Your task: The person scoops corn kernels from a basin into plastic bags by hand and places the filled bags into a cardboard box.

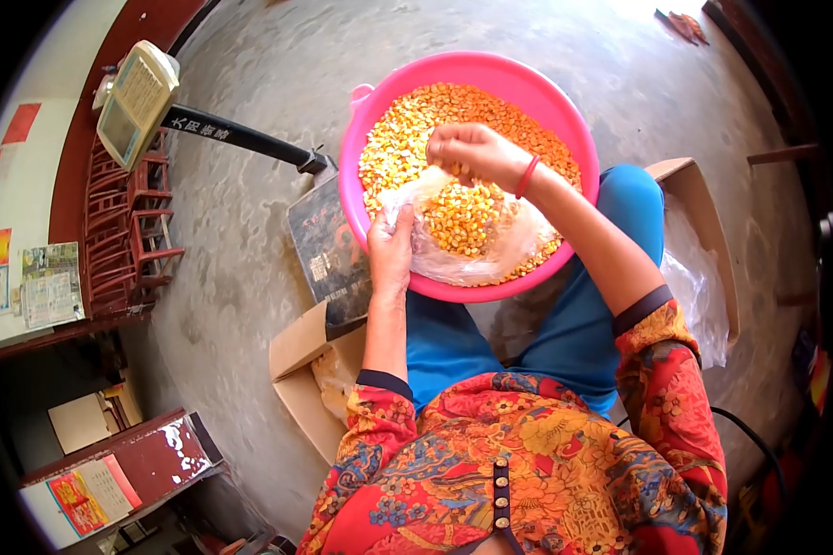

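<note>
Over the pink basin (463,65): left hand (391,246) pinches plastic bag (440,265); right hand (479,155), fingers curled together, contents unclear. I'd hold the bag's edge high.

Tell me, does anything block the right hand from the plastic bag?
Nothing visible does: the right hand is right by the clear plastic bag, whose edge the left hand holds, among corn kernels in the pink basin.

One person (528,425) has one left hand (391,242), one right hand (477,153) and one red wristband (528,176). There is one pink basin (578,125) with one plastic bag (435,264) in it, one platform scale (324,245) and two cardboard boxes (713,222). The corn kernels (463,100) are too many to count.
</note>
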{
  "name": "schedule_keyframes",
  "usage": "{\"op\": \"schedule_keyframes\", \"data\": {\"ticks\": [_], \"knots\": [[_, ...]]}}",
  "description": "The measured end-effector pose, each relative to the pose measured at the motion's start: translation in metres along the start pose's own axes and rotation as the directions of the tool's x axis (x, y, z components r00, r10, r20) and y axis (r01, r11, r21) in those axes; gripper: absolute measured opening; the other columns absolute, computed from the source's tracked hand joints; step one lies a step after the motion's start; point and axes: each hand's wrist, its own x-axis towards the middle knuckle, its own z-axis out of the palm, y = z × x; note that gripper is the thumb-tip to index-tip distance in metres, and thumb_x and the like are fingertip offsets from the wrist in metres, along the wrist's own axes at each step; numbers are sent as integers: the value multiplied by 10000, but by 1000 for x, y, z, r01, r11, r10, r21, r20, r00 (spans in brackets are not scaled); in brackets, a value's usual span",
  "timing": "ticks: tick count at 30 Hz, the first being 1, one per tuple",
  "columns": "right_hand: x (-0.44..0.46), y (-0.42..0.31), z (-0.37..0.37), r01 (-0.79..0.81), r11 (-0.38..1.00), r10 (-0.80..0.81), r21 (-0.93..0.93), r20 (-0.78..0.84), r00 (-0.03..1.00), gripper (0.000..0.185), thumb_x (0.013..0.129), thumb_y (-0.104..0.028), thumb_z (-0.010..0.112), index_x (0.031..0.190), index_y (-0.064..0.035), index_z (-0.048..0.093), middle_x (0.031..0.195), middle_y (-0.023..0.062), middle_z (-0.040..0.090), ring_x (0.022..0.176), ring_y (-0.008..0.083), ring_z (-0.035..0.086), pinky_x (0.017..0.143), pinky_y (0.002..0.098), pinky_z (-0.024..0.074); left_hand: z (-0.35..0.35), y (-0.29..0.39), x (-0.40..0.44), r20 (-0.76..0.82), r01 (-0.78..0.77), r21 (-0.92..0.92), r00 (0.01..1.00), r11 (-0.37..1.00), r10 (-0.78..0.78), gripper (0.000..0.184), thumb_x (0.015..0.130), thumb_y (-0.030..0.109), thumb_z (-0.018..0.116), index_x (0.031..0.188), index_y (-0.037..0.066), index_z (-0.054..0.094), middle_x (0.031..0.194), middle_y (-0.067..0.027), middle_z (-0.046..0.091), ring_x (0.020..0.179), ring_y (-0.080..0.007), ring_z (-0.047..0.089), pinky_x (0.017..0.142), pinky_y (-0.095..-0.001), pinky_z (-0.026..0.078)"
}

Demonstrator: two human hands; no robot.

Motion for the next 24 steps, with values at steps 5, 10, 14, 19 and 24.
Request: {"op": "schedule_keyframes", "data": {"ticks": [5, 10, 14, 19, 24], "knots": [[1, 15, 11, 233, 828, -102, -510, 272, 957, 110, 818, -95, 554, 861, -16, 618, 810, 28, 621, 768, 104, 575, 719, 278, 470, 3, -5, 3, -19, -16, 29, 1000, 999, 16, 202, 874, 189, 562, 1016, 46, 570, 773, 38, 575, 604, -23, 492, 482, -167, 381], [2, 7, 4, 195, 919, -135, -343, 191, 972, 133, 843, -89, 531, 885, 3, 618, 821, 45, 619, 833, 107, 569, 763, 261, 459, -1, 4, -1, 17, 65, 27, 998, 998, -66, 198, 874, 191, 560, 1014, 52, 564, 775, 35, 578, 602, -18, 492, 480, -161, 376], [10, 14, -32, 122, 853, -215, -507, -128, 968, 146, 839, -91, 537, 909, 15, 610, 836, 42, 624, 799, 99, 564, 726, 255, 464, -1, -15, 7, -16, -137, 4, 990, 991, 137, 233, 866, 135, 563, 1056, 0, 553, 917, -24, 605, 775, -72, 556, 674, -207, 457], [16, 42, -91, -120, 636, -253, -762, -353, 901, 168, 759, -151, 580, 902, -92, 645, 834, 131, 630, 781, 224, 613, 717, 308, 477, -3, -17, 6, -29, -73, 7, 997, 997, 73, 198, 853, 108, 571, 997, -28, 565, 864, -20, 610, 743, -75, 550, 651, -227, 459], [15, 66, -99, -299, 369, -252, -880, -404, 879, 286, 750, -148, 537, 1026, -127, 609, 1013, 165, 583, 945, 334, 557, 835, 409, 446, -3, -18, 6, -29, -108, 21, 994, 994, 109, 214, 857, 112, 566, 1021, -26, 559, 888, -26, 611, 754, -70, 554, 661, -221, 461]]}}
